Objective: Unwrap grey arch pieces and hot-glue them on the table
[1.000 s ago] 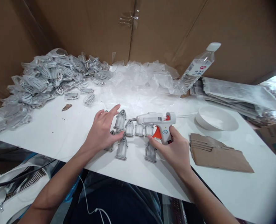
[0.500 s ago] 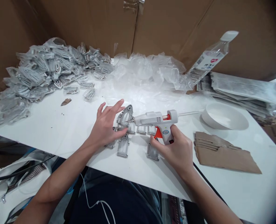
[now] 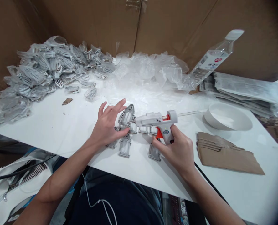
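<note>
My right hand (image 3: 176, 148) is wrapped around the handle of a white hot glue gun (image 3: 155, 119) with an orange trigger. A clear glue stick (image 3: 188, 113) juts from its back. The nozzle points left and meets a grey arched plastic piece (image 3: 127, 114). My left hand (image 3: 108, 125) steadies that piece, thumb at its lower edge and the other fingers raised by its upper left side. Several similar grey pieces lie beneath and around it, among them one arched piece (image 3: 124, 147) in front and another piece (image 3: 154, 152) near my right hand.
Bagged grey parts (image 3: 42, 68) are heaped at the back left. Clear plastic bags (image 3: 148, 68) lie at the back middle beside a tilted bottle (image 3: 211, 59). A white bowl (image 3: 242, 120) and folded cardboard (image 3: 228, 159) are on the right. Cardboard walls (image 3: 101, 25) stand behind.
The view has shifted slightly. Both hands, the glue gun and the arched piece hold almost the same positions, with the nozzle still at the piece.
</note>
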Demonstrator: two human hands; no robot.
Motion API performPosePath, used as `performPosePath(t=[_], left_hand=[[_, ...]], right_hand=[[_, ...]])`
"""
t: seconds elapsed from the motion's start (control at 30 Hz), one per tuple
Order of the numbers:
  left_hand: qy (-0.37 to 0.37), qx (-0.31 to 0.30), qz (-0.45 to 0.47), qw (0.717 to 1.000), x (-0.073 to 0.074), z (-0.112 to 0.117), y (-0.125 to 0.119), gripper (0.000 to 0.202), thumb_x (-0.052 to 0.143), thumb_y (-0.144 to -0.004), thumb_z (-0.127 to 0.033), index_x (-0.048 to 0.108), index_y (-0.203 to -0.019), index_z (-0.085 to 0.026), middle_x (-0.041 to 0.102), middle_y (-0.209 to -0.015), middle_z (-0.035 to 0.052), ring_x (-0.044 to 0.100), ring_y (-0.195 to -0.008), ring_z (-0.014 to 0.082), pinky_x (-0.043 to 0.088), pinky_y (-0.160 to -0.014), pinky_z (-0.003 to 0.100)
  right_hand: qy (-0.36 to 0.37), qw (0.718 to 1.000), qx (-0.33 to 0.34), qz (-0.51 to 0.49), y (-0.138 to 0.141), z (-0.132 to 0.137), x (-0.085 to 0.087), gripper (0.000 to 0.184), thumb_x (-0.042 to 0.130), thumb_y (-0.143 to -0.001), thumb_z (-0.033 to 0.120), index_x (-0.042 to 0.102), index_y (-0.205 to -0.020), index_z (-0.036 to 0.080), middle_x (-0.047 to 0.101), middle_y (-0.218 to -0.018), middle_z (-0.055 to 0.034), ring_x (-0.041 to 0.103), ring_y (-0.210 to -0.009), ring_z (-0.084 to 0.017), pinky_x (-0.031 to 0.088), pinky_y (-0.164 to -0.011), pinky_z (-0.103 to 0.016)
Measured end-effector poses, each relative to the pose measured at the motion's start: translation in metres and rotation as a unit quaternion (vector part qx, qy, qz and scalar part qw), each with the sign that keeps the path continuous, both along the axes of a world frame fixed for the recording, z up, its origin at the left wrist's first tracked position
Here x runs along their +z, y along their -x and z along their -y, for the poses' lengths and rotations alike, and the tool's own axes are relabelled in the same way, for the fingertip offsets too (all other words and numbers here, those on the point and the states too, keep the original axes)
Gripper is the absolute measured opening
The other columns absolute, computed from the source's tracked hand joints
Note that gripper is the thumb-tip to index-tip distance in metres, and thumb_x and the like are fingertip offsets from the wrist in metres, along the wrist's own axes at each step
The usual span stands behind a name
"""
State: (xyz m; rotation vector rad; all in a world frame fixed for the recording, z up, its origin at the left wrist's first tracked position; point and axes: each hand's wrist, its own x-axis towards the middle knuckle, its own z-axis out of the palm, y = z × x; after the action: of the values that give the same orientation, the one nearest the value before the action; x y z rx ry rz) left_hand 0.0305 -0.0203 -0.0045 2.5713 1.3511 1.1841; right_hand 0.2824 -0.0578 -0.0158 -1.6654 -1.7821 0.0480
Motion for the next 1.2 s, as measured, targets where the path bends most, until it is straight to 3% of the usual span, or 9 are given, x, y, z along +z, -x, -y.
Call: performPosePath(t=[0.63, 0.87, 1.03, 1.2], left_hand=[[-0.002, 0.001, -0.002, 1.0, -0.0016, -0.0009, -0.0001, 0.093, 0.077, -0.08, -0.031, 0.022, -0.154, -0.024, 0.061, -0.14, 0.0119, 0.062, -0.125, 0.0268, 0.015, -0.125, 0.052], [0.001, 0.006, -0.009, 1.0, -0.0014, -0.0006, -0.0004, 0.091, 0.076, -0.081, -0.032, 0.022, -0.153, -0.024, 0.062, -0.138, 0.0125, 0.061, -0.126, 0.0274, 0.016, -0.124, 0.055], [0.002, 0.006, -0.01, 1.0, -0.0015, -0.0005, -0.0004, 0.09, 0.076, -0.081, -0.032, 0.022, -0.153, -0.024, 0.059, -0.142, 0.0134, 0.063, -0.122, 0.0263, 0.016, -0.124, 0.054], [-0.006, 0.009, -0.006, 1.0, -0.0019, -0.0013, 0.0006, 0.088, 0.075, -0.083, -0.033, 0.022, -0.153, -0.025, 0.066, -0.135, 0.0097, 0.06, -0.126, 0.0266, 0.016, -0.124, 0.052]], right_hand=[[-0.005, 1.0, 0.009, 0.002, 0.0002, -0.0004, -0.0014, 0.036, 0.06, -0.071, 0.038, 0.027, -0.068, 0.026, 0.037, -0.054, 0.006, 0.03, -0.048, -0.011, 0.026, -0.05, -0.027], [-0.018, 1.0, -0.002, 0.02, 0.0004, -0.0002, -0.0024, 0.052, 0.068, -0.073, 0.056, 0.025, -0.069, 0.026, 0.039, -0.055, 0.0055, 0.032, -0.048, -0.011, 0.025, -0.05, -0.027], [-0.039, 0.999, -0.003, 0.034, -0.0003, -0.0003, -0.0042, 0.054, 0.069, -0.074, 0.057, 0.026, -0.07, 0.025, 0.038, -0.055, 0.0064, 0.031, -0.048, -0.01, 0.025, -0.049, -0.026], [-0.059, 0.997, 0.008, 0.049, -0.0021, -0.001, -0.0052, 0.051, 0.069, -0.076, 0.057, 0.029, -0.07, 0.025, 0.037, -0.055, 0.0071, 0.032, -0.047, -0.009, 0.026, -0.049, -0.025]])
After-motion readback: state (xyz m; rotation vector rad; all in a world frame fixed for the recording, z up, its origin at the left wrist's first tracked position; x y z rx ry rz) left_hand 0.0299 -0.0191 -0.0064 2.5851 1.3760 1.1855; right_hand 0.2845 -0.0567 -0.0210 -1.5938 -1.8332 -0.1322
